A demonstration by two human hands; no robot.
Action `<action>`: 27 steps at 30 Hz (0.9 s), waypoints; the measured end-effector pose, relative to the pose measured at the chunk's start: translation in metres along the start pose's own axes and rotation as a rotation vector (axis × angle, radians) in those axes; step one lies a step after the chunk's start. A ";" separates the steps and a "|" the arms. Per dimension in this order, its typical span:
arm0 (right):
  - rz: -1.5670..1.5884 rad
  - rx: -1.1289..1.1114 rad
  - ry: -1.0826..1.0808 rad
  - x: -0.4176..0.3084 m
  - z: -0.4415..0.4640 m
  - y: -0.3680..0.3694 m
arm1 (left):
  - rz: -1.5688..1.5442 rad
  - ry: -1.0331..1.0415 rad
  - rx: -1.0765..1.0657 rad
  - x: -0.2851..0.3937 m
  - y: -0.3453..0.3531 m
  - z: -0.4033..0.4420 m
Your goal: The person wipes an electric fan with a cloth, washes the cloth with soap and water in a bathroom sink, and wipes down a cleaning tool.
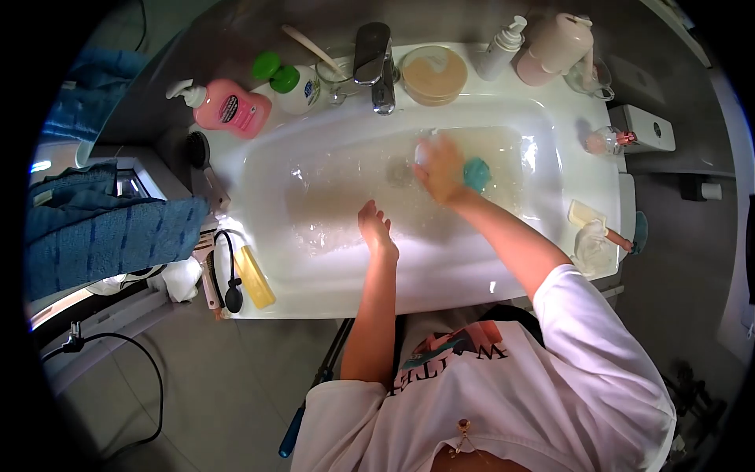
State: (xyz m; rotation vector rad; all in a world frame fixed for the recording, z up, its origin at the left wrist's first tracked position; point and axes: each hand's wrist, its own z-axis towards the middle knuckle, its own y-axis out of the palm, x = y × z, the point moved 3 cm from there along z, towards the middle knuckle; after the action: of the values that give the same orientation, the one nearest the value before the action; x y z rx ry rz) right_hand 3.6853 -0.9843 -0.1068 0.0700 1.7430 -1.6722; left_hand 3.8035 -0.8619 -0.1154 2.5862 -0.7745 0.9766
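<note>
Cloudy water fills the white sink basin [259, 197]. My left hand [376, 226] hangs over the front part of the water, fingers slightly curled and apart, with nothing in it. Farther back and to the right, my right hand [439, 167] is blurred by motion. Something whitish shows at the left edge of its fingers, too smeared to name, and whether the hand holds it is unclear. A teal object [476, 175] lies in the water just right of my right hand. The chrome faucet [383, 86] stands behind both hands.
Along the back rim stand a pink pump bottle [232, 108], a green-capped bottle [297, 88], a round tan container [434, 75] and a white pump bottle [502, 49]. A hairbrush [200, 149] and yellow object [253, 277] lie left. A white cloth [591, 248] sits right.
</note>
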 end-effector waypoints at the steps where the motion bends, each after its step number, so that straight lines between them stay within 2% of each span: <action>1: -0.179 -0.071 0.095 0.003 -0.001 0.002 | -0.008 -0.022 0.038 -0.005 -0.003 0.004; 2: -0.175 -0.075 0.097 0.007 -0.007 0.014 | -0.005 -0.023 0.043 -0.010 -0.005 0.007; 4: -0.262 -0.200 -0.372 -0.006 -0.022 0.031 | 0.001 -0.104 -0.006 -0.017 -0.004 0.008; 5: -0.261 -0.202 -0.371 -0.002 -0.022 0.024 | -0.011 -0.132 -0.010 -0.015 -0.002 0.002; 7: -0.108 -0.245 -0.640 0.000 -0.020 0.003 | 0.002 -0.133 -0.043 -0.020 -0.003 0.007; 8: -0.109 -0.245 -0.642 0.001 -0.016 0.010 | 0.018 -0.131 -0.080 -0.022 -0.002 0.009; 10: -0.310 -0.368 0.085 0.019 -0.002 0.034 | 0.006 -0.159 -0.100 -0.028 0.005 0.006; 11: -0.315 -0.362 0.093 0.015 -0.004 0.038 | -0.001 -0.186 -0.118 -0.029 0.011 0.003; 13: 0.429 0.149 0.115 0.002 -0.022 0.029 | -0.061 -0.232 -0.177 -0.030 0.020 -0.005; 14: 0.789 -0.042 0.437 -0.020 -0.027 0.000 | -0.125 -0.279 -0.228 -0.030 0.028 -0.011; 15: 0.934 -0.075 0.474 -0.036 -0.034 -0.016 | -0.188 -0.338 -0.286 -0.019 0.035 -0.024; 16: 1.074 -0.104 0.519 -0.053 -0.040 -0.032 | -0.378 -0.182 -0.696 -0.031 0.037 -0.003; 17: 1.243 -0.077 0.429 -0.055 -0.047 -0.019 | -0.374 -0.279 -0.559 -0.021 0.038 -0.011; 18: 0.799 0.145 0.185 -0.060 -0.054 -0.024 | -0.471 -0.300 -0.772 -0.020 0.035 -0.007; 19: 0.808 -0.008 0.213 -0.070 -0.057 -0.033 | -0.486 -0.189 -0.828 -0.014 0.037 -0.005; 20: 0.787 0.026 0.239 -0.073 -0.056 -0.039 | -0.443 -0.084 -0.911 0.012 0.048 -0.042; 21: 0.775 0.081 0.319 -0.075 -0.052 -0.043 | -0.522 -0.105 -0.991 0.007 0.045 -0.023; 22: 0.768 0.131 0.394 -0.079 -0.047 -0.044 | -0.511 -0.120 -1.013 0.012 0.056 -0.042; 24: 0.763 0.218 0.532 -0.084 -0.039 -0.046 | -0.197 0.211 -0.692 0.044 0.071 -0.093; 27: 0.841 0.246 0.646 -0.078 -0.038 -0.050 | -0.062 0.295 -0.610 0.050 0.071 -0.098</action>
State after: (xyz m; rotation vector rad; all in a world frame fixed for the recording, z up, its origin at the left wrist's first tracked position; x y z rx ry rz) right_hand 3.7022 -0.9257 -0.0273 1.3797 1.5517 -1.2482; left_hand 3.7424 -0.8985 -0.0049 1.8865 -0.7599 0.9000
